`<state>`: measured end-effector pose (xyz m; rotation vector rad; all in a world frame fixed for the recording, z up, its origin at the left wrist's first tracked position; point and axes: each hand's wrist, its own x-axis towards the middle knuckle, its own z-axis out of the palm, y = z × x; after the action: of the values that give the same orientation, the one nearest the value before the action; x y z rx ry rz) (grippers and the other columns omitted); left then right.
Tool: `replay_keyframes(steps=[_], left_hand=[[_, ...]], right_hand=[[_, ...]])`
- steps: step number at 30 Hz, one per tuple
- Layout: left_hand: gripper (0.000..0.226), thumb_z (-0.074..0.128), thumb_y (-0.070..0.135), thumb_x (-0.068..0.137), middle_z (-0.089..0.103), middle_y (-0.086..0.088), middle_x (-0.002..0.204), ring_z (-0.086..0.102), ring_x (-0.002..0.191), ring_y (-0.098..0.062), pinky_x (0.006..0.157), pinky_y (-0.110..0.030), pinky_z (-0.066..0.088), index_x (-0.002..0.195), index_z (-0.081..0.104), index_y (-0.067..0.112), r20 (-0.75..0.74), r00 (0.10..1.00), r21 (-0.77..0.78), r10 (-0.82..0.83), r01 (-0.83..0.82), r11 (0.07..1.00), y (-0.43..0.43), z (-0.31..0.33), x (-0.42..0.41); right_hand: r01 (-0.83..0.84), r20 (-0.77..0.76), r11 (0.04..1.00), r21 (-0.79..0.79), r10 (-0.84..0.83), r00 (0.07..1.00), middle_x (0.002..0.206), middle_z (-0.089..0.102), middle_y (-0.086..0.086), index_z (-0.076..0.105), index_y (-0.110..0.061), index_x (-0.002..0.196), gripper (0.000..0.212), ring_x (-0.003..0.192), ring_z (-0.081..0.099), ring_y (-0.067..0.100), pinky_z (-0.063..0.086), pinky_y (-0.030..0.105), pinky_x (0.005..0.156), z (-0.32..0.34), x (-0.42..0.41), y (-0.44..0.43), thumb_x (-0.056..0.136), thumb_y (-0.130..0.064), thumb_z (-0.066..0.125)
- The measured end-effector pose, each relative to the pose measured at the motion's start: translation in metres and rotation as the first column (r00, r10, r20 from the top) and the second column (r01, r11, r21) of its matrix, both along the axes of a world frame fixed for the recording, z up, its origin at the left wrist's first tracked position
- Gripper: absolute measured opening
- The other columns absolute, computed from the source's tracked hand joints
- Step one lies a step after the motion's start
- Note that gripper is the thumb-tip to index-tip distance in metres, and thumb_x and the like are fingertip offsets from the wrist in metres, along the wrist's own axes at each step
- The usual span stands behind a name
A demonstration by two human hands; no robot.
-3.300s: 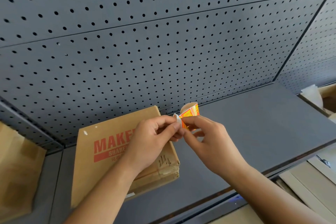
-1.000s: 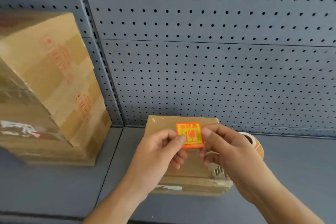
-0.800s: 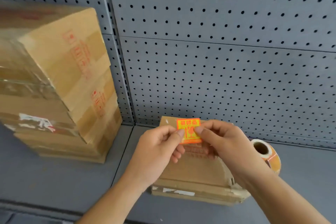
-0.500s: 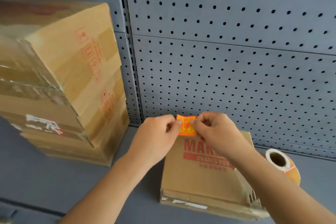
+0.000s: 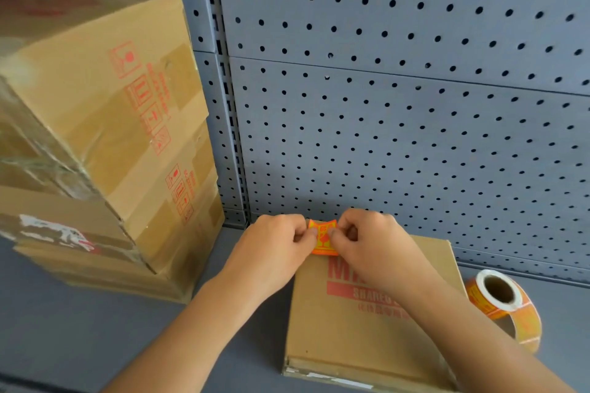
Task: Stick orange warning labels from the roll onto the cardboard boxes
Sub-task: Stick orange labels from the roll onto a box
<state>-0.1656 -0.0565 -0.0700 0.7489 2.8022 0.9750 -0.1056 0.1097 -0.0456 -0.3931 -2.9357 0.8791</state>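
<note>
From the head camera, the left hand [image 5: 274, 252] and right hand [image 5: 370, 249] each pinch one side edge of a small square orange warning label [image 5: 323, 238]. Held this way it is taut, probably so it goes down flat. It sits over the far left corner of the flat brown cardboard box [image 5: 360, 338], just beyond the red print, likely to leave the lettering uncovered; whether it already touches is unclear. The roll of orange labels on a white core [image 5: 504, 303] lies on the grey shelf [image 5: 79, 329] just right of that box, within easy reach. A stack of large brown cartons [image 5: 95, 137] stands to the left.
</note>
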Motion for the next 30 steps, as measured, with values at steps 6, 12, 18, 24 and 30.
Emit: replay_keyframes(steps=[6,12,18,24,30], left_hand=[[0.046,0.054,0.043,0.099,0.045,-0.004,0.053,0.043,0.051,-0.024,0.049,-0.038,0.036,0.064,0.041,0.015,-0.033,0.999,-0.024,0.009,-0.01,1.0,0.003,0.001,0.001],[0.045,0.055,0.036,0.097,0.037,-0.001,0.053,0.033,0.052,-0.021,0.05,-0.035,0.028,0.063,0.032,0.018,-0.035,0.999,-0.015,0.008,-0.008,1.0,0.004,-0.002,0.003],[0.049,0.053,0.05,0.099,0.041,0.003,0.052,0.041,0.052,-0.018,0.051,-0.035,0.033,0.064,0.036,0.021,-0.042,0.996,-0.024,0.076,-0.077,0.997,0.0,-0.003,0.008],[0.039,0.045,0.059,0.099,0.057,0.012,0.123,0.058,0.111,-0.008,0.093,-0.033,0.049,0.125,0.051,0.031,0.384,0.91,0.204,0.155,-0.247,0.947,0.003,-0.018,0.015],[0.028,0.047,0.054,0.102,0.069,0.015,0.119,0.065,0.112,-0.007,0.102,-0.039,0.051,0.122,0.063,0.042,0.606,0.795,0.441,0.025,-0.363,0.821,0.02,-0.019,0.029]], right_hand=[[0.006,-0.005,1.0,0.025,-0.006,1.0,0.063,0.063,-0.001,0.057,-0.021,0.076,0.022,0.054,0.054,0.016,0.048,0.031,0.054,-0.003,-0.002,0.0,0.093,-0.035,0.058],[0.002,-0.013,0.996,0.087,-0.001,1.0,0.062,0.063,-0.001,0.056,-0.02,0.075,0.022,0.05,0.051,0.016,0.048,0.03,0.052,-0.004,-0.004,-0.001,0.092,-0.034,0.059],[0.039,0.013,0.991,0.125,-0.041,0.999,0.068,0.062,-0.003,0.05,-0.022,0.076,0.029,0.061,0.061,0.019,0.05,0.031,0.055,-0.002,-0.002,0.001,0.09,-0.043,0.064],[0.074,-0.131,0.951,0.299,-0.036,0.991,0.113,0.057,-0.009,0.057,-0.028,0.12,0.036,0.112,0.051,0.018,0.042,0.033,0.095,-0.006,0.011,0.001,0.094,-0.052,0.05],[-0.015,0.054,0.909,0.415,-0.008,0.999,0.112,0.067,-0.009,0.058,-0.03,0.112,0.056,0.114,0.058,0.019,0.03,0.039,0.109,-0.023,0.006,-0.006,0.095,-0.067,0.019]])
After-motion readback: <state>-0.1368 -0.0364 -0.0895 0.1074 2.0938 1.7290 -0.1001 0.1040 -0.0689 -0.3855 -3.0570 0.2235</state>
